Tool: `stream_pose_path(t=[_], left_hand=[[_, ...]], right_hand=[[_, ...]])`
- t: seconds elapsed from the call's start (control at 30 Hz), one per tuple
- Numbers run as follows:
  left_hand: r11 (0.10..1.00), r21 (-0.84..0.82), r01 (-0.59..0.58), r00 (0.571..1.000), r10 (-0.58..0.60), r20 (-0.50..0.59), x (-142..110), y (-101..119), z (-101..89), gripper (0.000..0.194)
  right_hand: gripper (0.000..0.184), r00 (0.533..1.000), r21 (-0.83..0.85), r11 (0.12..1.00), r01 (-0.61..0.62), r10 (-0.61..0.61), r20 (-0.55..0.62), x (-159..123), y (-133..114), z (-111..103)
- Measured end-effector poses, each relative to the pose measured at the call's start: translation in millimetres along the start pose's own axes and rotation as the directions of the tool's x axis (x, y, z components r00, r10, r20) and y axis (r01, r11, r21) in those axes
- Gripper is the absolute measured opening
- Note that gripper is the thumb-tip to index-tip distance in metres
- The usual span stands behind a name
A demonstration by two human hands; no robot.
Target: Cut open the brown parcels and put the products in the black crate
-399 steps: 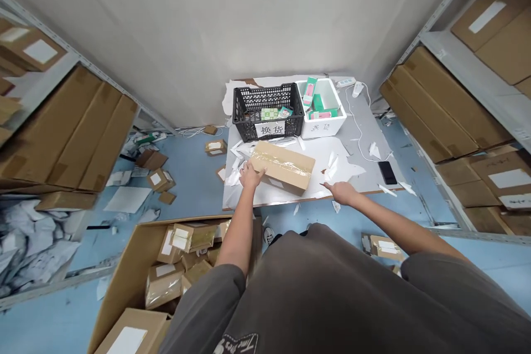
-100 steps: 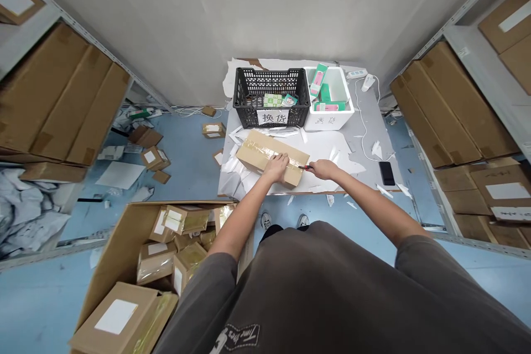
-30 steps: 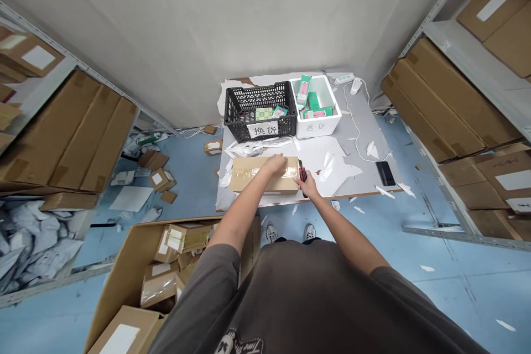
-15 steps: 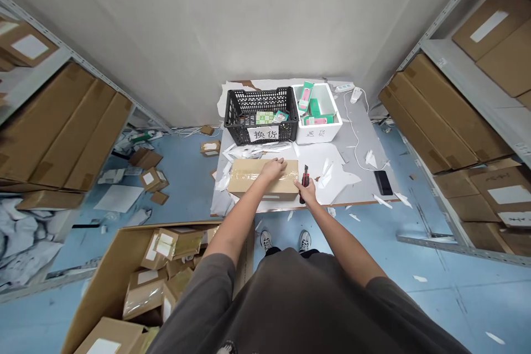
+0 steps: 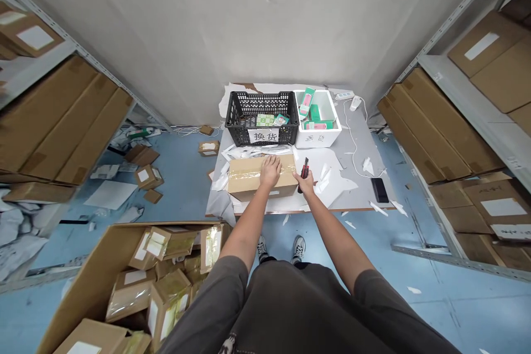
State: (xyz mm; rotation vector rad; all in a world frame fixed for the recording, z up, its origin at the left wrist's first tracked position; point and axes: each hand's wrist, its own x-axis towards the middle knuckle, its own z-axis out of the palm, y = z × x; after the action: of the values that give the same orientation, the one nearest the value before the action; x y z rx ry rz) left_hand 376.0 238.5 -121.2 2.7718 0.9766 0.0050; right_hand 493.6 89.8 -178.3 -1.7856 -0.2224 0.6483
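A long cardboard box (image 5: 245,176) with clear tape along its top lies on the table (image 5: 365,149), near the front edge. My left hand (image 5: 270,170) rests on the box's top, fingers stretched out. My right hand (image 5: 306,183) is closed around a red and black box cutter (image 5: 305,170), which points up and away from me. That hand is at the box's right end; whether it touches the box I cannot tell. Strips of white paper (image 5: 265,151) lie behind the box, and torn white paper (image 5: 338,178) lies to its right.
Behind the box stand a black crate (image 5: 262,110) and a white foam box (image 5: 318,137) holding green and pink packages. A phone (image 5: 379,190) and a white cable (image 5: 353,146) lie on the right. A large carton (image 5: 78,271) of parcels stands front left. Shelves (image 5: 468,86) flank both sides.
Earlier the box lay slanted with the cutter at its right end; now it lies straight. In the last second the cutter tilted upright beside it, and my left hand's fingers turned forward on top.
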Motion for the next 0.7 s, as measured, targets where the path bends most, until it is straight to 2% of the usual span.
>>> stream_pose_path(t=[0.1, 0.2, 0.3, 0.4, 0.57, 0.63, 0.7], left_hand=[[0.999, -0.023, 0.027, 1.000, -0.027, -0.005, 5, -3, -1.1, 0.057], [0.999, -0.032, -0.006, 0.999, 0.008, 0.050, 13, -7, -10.2, 0.054], [0.998, 0.015, -0.057, 0.978, 0.053, 0.204, 28, -9, -26.2, 0.046], [0.994, 0.084, -0.076, 0.936, 0.042, 0.350, 43, -7, -41.7, 0.040], [0.989, 0.079, -0.123, 0.895, 0.075, 0.441, 52, -10, -53.9, 0.057], [0.989, 0.044, -0.142, 0.862, 0.102, 0.497, 49, -12, -52.9, 0.067], [0.989, 0.018, -0.145, 0.850, 0.115, 0.514, 44, -12, -49.2, 0.078]], right_hand=[[0.059, 0.999, -0.037, 0.999, 0.005, -0.004, 0.037, 8, -5, -1], [0.063, 0.989, -0.021, 0.999, -0.039, 0.042, 0.144, 10, -6, -7], [0.066, 0.971, 0.052, 0.995, -0.086, 0.073, 0.226, 5, -3, -14], [0.062, 0.970, 0.132, 0.984, -0.121, 0.089, 0.225, 0, -1, -18], [0.058, 0.965, 0.168, 0.967, -0.189, 0.152, 0.214, 4, -6, -18], [0.057, 0.950, 0.128, 0.969, -0.212, 0.174, 0.258, 8, -8, -18], [0.056, 0.927, 0.071, 0.972, -0.224, 0.190, 0.322, 10, -9, -19]])
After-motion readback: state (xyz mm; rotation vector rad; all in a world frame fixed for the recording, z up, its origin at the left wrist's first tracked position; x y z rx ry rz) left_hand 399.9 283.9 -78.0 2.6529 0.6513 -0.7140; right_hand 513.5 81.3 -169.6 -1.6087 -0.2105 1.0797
